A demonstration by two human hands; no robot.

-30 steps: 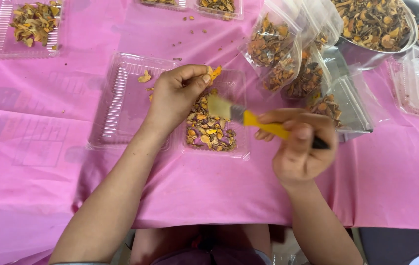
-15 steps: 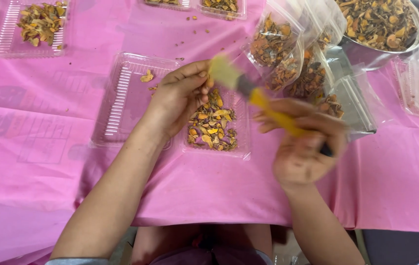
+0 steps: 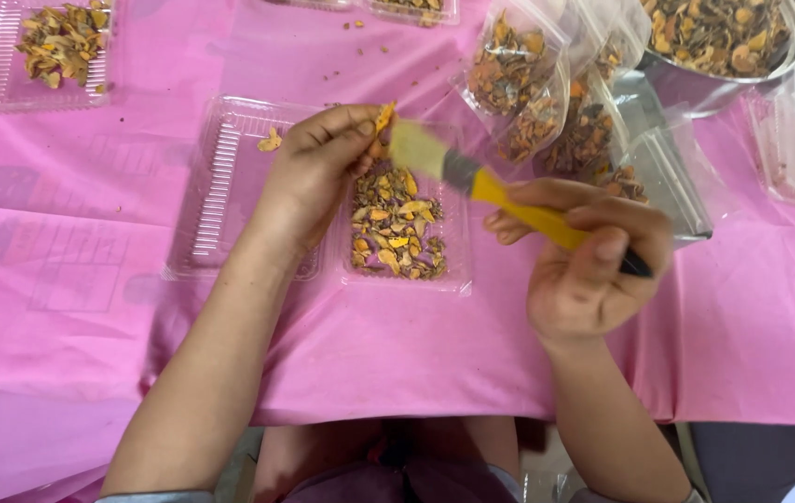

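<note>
A: Which step is this?

B: Brushing, I'd say. The left hand point(image 3: 318, 163) pinches an orange dried slice point(image 3: 383, 118) over the far edge of the open clear tray point(image 3: 458, 237), and the right hand point(image 3: 589, 270) is closed around a yellow-handled brush point(image 3: 472, 182) whose bristles touch the slice.

A: What does the next stroke call for?

B: Probably a firm pinch and short, light strokes, so the slice doesn't slip.

A: Room to move?

B: Tight on the right: the filled clear bags point(image 3: 547, 102) and the metal bowl point(image 3: 724, 51) are near. The pink tablecloth point(image 3: 90, 279) on the left and near side gives more space.
</note>
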